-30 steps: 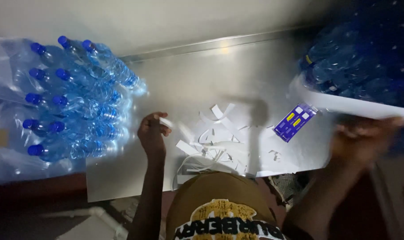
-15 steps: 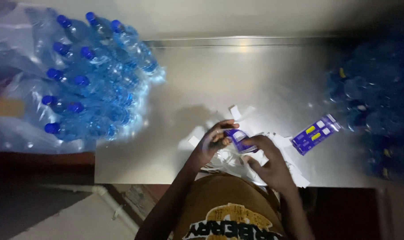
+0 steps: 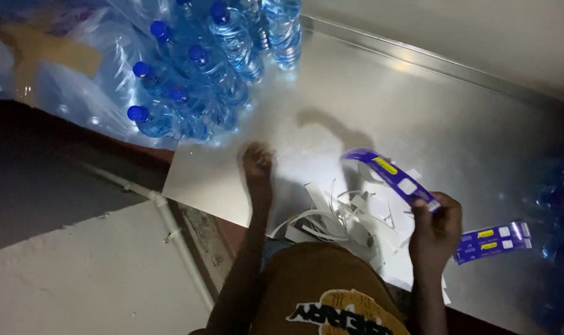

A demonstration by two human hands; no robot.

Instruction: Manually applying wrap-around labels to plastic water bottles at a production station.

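- Right hand (image 3: 436,226) at lower right of the frame, fingers closed in a pinch on one end of a blue bottle label strip (image 3: 390,177), gripped at its lower right end.
- Label strip arching up and left from that pinch into the middle right of the frame, free end curling over, blue with yellow and white patches; lifted clear of the metal tabletop (image 3: 381,93).
- Left hand (image 3: 257,162) just left of centre, stretched forward over the tabletop toward the bottles, holding nothing that can be seen; fingers blurred, so how far spread cannot be told.
- Cluster of blue-capped water bottles (image 3: 214,80) in clear plastic wrap at upper left, lying partly on the tabletop edge, nearest bottle well apart from the left hand.
- Heap of white backing strips (image 3: 338,217) at lower centre, between the two hands, curled and tangled.
- Second flat blue label sheet (image 3: 493,241) at right, lying on the tabletop just beside the right hand.
- More bottles, dim and blurred, at far right edge.
- Judged handling of the label strip: very light, thin and floppy, likely sticky on one face, easily creased or stuck to itself; best pinched at the ends by the edges, kept taut between both hands, adhesive face kept away from fingers and scraps.
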